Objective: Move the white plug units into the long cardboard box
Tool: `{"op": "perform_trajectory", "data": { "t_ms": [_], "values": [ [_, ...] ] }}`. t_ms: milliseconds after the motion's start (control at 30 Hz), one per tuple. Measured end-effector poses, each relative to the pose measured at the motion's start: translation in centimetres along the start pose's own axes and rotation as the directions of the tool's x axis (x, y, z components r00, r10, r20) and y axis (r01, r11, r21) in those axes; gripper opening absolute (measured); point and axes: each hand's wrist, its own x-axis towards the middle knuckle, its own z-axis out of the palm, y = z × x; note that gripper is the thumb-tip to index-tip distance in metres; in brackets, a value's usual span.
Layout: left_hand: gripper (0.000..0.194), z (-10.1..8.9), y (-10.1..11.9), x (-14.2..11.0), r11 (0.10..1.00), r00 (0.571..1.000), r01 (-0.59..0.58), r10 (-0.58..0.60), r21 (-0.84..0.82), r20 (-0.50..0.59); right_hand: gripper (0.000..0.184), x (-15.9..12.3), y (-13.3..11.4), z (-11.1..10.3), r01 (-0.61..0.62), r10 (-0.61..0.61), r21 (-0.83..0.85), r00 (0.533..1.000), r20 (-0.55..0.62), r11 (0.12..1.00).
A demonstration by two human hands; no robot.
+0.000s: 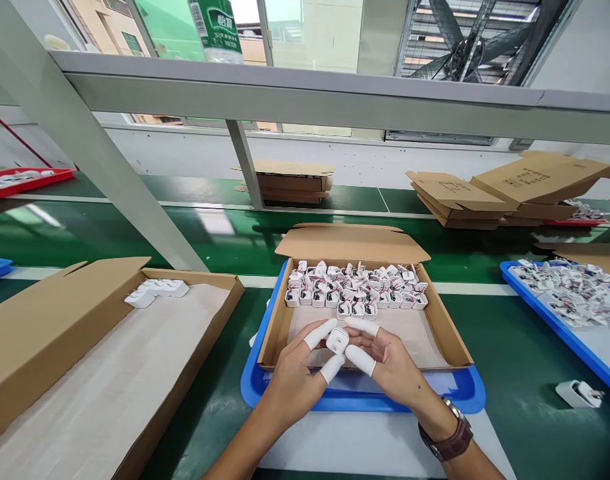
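Fingers [361,360] hold a white piece [337,341]; box [445,319] and blue tray [472,395] lie beneath.

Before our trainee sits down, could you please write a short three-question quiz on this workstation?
1. True or false: the left hand and the right hand both wear white fingertip covers as they hold a small white part.
2. Fill in the gap: the middle cardboard box sits in a ___ tray.
3. Which holds more white pieces, the middle cardboard box or the open left box?

Key:
1. True; thumbs and index fingers are covered on both.
2. Blue.
3. The middle cardboard box; the left one has just a short cluster at its far end.
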Motion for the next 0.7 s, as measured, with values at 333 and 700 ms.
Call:
{"op": "perform_trajectory", "data": {
  "t_ms": [333,700],
  "values": [
    [0.053,-0.33,0.30,-0.23,1.000,1.000,0.000,0.000,-0.004,-0.011,0.046,-0.15,0.42,0.40,0.111,-0.116,-0.101,0.992,-0.045,0.989],
    [0.029,-0.50,0.62,0.30,0.982,0.998,0.059,-0.054,-0.181,0.031,0.020,-0.29,-0.47,0.38,0.154,-0.165,-0.104,0.980,-0.110,0.983]
  ]
}}
